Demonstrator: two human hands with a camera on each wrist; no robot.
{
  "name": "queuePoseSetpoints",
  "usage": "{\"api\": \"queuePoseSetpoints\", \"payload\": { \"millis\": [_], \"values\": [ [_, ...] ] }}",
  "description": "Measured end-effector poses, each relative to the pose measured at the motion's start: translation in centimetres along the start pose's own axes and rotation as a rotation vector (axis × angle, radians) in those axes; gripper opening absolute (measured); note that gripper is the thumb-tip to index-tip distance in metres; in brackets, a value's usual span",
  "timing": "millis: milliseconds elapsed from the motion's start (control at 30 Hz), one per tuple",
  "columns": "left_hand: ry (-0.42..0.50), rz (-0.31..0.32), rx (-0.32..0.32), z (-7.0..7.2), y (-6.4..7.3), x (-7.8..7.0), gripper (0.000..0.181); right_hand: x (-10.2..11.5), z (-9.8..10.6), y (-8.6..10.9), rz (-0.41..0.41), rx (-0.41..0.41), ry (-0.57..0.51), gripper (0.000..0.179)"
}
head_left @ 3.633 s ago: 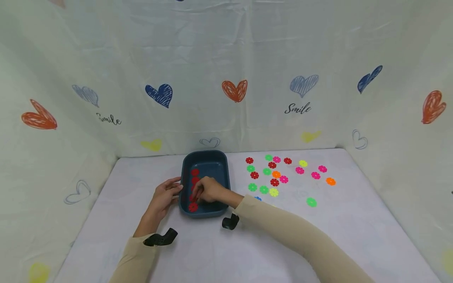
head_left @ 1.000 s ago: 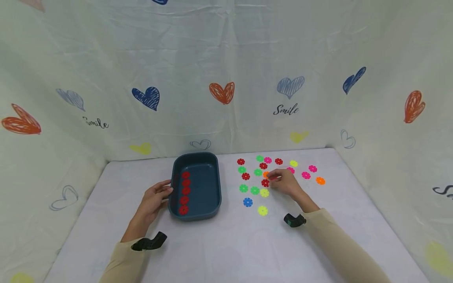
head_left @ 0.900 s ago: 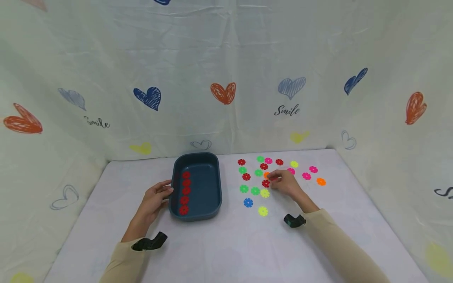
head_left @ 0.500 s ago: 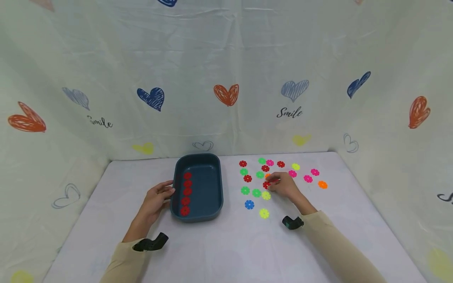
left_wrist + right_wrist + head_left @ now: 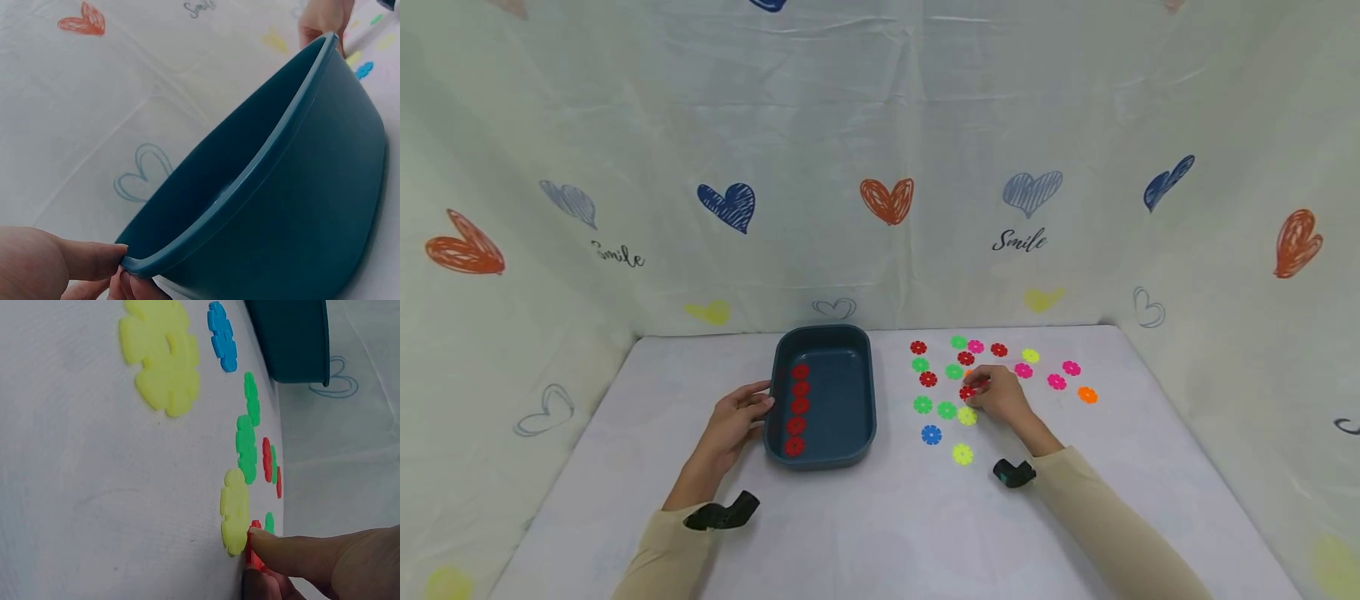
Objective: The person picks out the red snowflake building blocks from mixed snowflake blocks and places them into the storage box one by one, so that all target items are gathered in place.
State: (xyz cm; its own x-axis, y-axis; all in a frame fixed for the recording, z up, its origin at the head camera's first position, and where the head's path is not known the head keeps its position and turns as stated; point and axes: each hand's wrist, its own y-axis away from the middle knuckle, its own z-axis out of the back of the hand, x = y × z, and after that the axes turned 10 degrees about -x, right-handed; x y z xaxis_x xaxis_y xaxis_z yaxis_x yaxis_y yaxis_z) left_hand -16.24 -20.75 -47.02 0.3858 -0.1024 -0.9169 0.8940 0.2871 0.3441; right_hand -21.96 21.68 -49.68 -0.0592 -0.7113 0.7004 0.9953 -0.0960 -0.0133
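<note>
My left hand (image 5: 733, 423) pinches the rim of a dark blue-green rectangular tray (image 5: 850, 417), thumb over the edge and fingertips beneath it in the left wrist view. Along the tray's left side runs a row of red flower-shaped notched plastic discs (image 5: 800, 406). My right hand (image 5: 1004, 398) is low over the scattered discs to the right of the tray. Its thumb and fingers pinch a red disc (image 5: 251, 555) by its edges, close to the table. An orange disc (image 5: 968, 375) is partly hidden behind these fingers, and a yellow disc (image 5: 234, 512) lies right beside them.
Green discs (image 5: 946, 410), a blue disc (image 5: 931, 434), pink discs (image 5: 1057, 382) and other red discs (image 5: 928, 379) lie loose on the white table (image 5: 880, 533). A white curtain (image 5: 805, 250) printed with hearts hangs behind the table.
My right hand has come out of the tray and over to the loose discs on the right, where its fingers have closed onto a red one. The left hand stays at the tray's rim.
</note>
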Motion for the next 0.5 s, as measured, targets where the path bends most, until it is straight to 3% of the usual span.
{"api": "queuePoseSetpoints", "payload": {
  "millis": [500],
  "values": [
    [0.015, -0.004, 0.005, 0.01, 0.12, -0.02, 0.05, 0.04, 0.32, -0.18, 0.028, 0.007, 0.004, 0.024]
  ]
}}
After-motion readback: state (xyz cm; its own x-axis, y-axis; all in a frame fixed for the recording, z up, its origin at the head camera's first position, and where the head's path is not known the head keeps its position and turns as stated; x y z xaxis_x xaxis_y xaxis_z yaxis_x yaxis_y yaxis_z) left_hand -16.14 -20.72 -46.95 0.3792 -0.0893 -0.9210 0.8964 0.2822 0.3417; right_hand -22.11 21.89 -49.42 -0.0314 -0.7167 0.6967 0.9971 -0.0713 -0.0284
